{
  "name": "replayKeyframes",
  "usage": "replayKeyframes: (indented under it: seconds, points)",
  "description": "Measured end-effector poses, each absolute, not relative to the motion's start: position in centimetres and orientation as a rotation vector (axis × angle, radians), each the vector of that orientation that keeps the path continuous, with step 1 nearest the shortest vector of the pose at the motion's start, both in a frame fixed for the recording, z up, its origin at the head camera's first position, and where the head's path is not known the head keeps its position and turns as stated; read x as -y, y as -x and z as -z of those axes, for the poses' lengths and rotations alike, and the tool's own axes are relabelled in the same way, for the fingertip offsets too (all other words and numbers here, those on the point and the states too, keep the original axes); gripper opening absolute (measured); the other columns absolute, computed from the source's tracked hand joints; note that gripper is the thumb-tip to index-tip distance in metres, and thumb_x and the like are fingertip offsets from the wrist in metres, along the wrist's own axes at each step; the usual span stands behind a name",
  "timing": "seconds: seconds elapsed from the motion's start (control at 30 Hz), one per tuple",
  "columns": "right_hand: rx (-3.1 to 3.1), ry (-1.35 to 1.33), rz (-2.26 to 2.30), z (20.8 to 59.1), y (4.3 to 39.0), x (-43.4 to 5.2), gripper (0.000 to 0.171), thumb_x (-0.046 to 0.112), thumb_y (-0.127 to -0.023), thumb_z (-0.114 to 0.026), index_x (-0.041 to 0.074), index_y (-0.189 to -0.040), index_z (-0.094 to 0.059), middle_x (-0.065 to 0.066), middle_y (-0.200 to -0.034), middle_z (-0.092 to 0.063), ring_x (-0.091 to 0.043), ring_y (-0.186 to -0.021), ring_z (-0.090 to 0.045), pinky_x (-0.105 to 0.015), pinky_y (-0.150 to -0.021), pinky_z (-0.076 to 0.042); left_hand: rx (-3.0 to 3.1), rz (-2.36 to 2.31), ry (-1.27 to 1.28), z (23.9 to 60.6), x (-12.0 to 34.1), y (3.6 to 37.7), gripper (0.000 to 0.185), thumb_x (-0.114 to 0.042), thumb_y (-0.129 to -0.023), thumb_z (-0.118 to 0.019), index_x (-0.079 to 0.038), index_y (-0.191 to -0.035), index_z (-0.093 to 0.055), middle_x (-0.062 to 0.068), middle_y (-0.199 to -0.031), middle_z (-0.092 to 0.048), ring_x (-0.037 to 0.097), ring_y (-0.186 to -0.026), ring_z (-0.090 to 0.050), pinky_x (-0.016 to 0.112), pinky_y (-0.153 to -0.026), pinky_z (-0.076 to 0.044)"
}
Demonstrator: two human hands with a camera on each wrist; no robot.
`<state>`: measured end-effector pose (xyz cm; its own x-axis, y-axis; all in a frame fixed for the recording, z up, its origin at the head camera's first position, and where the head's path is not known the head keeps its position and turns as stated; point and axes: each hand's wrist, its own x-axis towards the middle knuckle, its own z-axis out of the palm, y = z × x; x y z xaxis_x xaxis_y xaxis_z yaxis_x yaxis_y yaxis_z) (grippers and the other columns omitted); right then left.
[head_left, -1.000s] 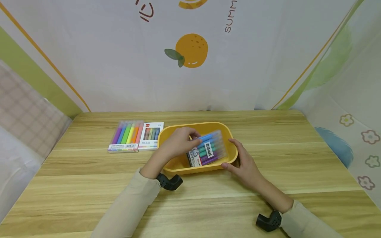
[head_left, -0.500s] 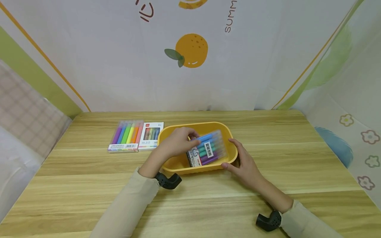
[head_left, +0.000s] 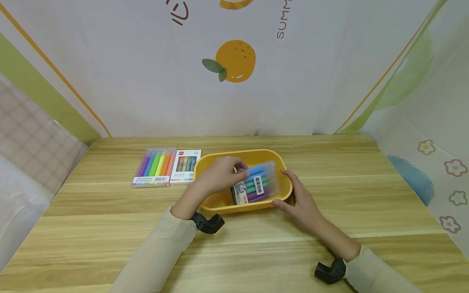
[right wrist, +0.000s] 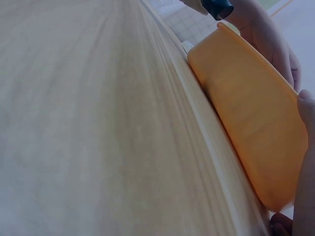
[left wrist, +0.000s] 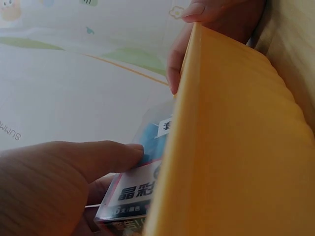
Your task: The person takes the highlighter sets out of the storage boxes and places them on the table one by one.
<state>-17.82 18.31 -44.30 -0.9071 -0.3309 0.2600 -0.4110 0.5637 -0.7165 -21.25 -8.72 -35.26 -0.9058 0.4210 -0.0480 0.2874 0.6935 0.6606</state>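
Note:
A clear plastic pack of blue, green and purple markers [head_left: 261, 185] sits tilted inside a yellow plastic basket [head_left: 234, 209]. My left hand [head_left: 216, 175] reaches over the basket's left part and pinches the pack's left side, thumb on its blue end. In the left wrist view, the thumb [left wrist: 115, 155] presses on the pack's printed face, and other fingers go beneath its edge. At the basket's right end my right hand [head_left: 302, 203] grips the rim, thumb at the front corner and fingers farther back. The pack's lower edge is hidden by the basket wall.
Left of the basket lie a pack of rainbow-coloured highlighters [head_left: 155, 167] and a white box of crayon-like sticks [head_left: 186, 167], the box close to the basket's left end. Everything stands on a wood-grain table [head_left: 256, 260] with a printed cloth [head_left: 154, 89] behind it.
The marker pack has shifted very slightly to the right and looks blurred now. Both hands keep their places on the pack and the basket.

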Motion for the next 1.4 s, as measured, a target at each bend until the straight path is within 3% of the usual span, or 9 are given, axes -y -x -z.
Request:
replayKeyframes:
  seconds: [0.23,0.8,1.4]
  points:
    - [2.694,-0.643,-1.278,44.33,17.88,-18.28,0.086,0.03,-0.087,-0.079,0.02,-0.157,-0.029,-0.017,-0.156,-0.043,-0.034,-0.137,-0.052,-0.056,-0.111,-0.043,-2.713,-1.003,-0.579,35.26,8.61,21.21,0.028,-0.028,-0.099,-0.065,-0.006,-0.116,-0.071,0.005,-0.103,-0.072,0.016,-0.083,-0.061,0.027,-0.077,-0.054]
    - [2.694,-0.638,-1.266,44.21,17.83,-18.28,0.085,0.032,-0.087,-0.078,0.02,-0.156,-0.029,-0.018,-0.155,-0.043,-0.035,-0.136,-0.052,-0.056,-0.111,-0.043,-2.694,-1.026,-0.601,34.89,8.88,21.19,0.025,-0.028,-0.099,-0.065,-0.007,-0.111,-0.071,0.004,-0.096,-0.071,0.015,-0.079,-0.059,0.025,-0.069,-0.05]
    - [2.696,-0.603,-1.249,44.12,17.92,-18.3,0.086,0.036,-0.087,-0.078,0.019,-0.156,-0.031,-0.018,-0.157,-0.042,-0.036,-0.141,-0.047,-0.057,-0.115,-0.038,-2.731,-1.022,-0.556,34.84,9.24,21.43,0.029,-0.029,-0.1,-0.065,-0.005,-0.115,-0.071,0.003,-0.098,-0.072,0.016,-0.086,-0.063,0.029,-0.078,-0.055]
